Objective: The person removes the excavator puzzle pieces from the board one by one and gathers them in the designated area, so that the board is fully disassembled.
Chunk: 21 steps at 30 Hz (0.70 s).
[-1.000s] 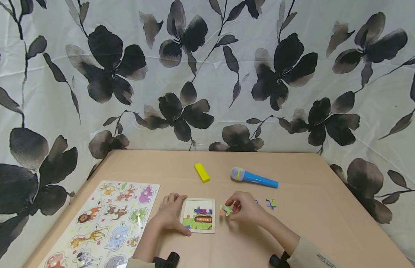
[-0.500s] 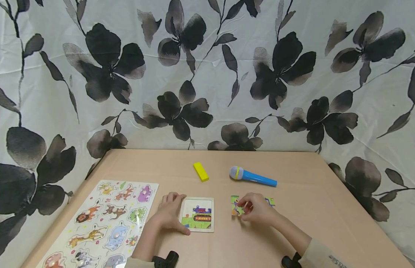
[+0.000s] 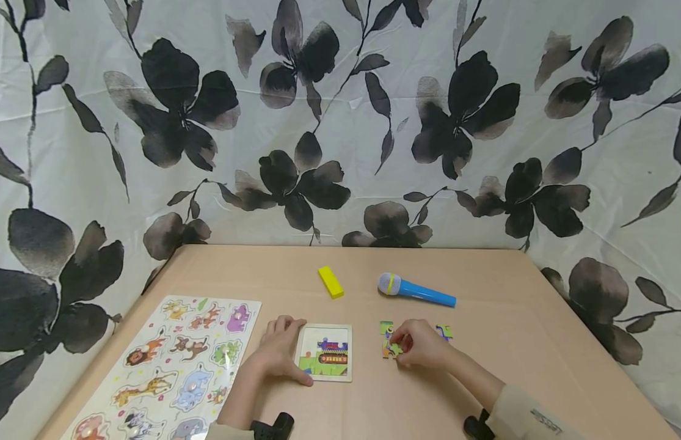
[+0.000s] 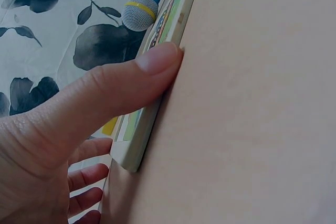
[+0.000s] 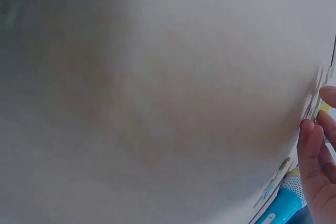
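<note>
White curtain (image 3: 367, 183) with dark flowers, pale wooden-toned table (image 3: 510, 342), soft light

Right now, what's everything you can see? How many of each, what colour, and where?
Cloth: 1, white with dark flowers, behind the table.
Table: 1, tan, beneath the objects.
Animal sheet: 1, white with colourful animals, table's left.
Block: 1, yellow, table's far side.
Toy microphone: 1, blue with grey head, right of block.
Puzzle tray: 1, white-rimmed, right of the sheet.
Fitted puzzle pieces: count unclear, multicoloured, in the tray.
Loose puzzle pieces: at least 2, multicoloured, right of the tray.
Wrist devices: 2, black, on the wrists.
Sleeves: 2, beige, lower edge.
Left hand: 1, bare, touching the tray.
Right hand: 1, bare, fingers at loose pieces.
</note>
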{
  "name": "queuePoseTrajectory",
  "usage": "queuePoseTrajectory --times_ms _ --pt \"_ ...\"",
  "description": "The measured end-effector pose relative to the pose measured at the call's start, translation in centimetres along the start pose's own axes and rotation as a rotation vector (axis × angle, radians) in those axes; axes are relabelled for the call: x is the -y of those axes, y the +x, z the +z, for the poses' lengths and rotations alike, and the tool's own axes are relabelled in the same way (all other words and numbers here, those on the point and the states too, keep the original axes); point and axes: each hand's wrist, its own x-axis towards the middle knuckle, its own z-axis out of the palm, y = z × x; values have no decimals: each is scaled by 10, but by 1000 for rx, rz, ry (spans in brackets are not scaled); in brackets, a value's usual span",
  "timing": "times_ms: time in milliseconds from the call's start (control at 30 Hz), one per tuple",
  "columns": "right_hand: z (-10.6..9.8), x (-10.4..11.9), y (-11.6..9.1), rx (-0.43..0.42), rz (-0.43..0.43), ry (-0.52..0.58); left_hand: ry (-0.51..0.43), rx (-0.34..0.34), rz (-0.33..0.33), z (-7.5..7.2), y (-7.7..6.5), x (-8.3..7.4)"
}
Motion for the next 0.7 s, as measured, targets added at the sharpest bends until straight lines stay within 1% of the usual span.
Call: queuePoseTrajectory --times_ms 433,700 --pt "0 3 2 25 31 -17 -4 -7 -3 0 1 0" --pt "-3 6 2 6 8 -27 2 -9 -5 1 0 -1"
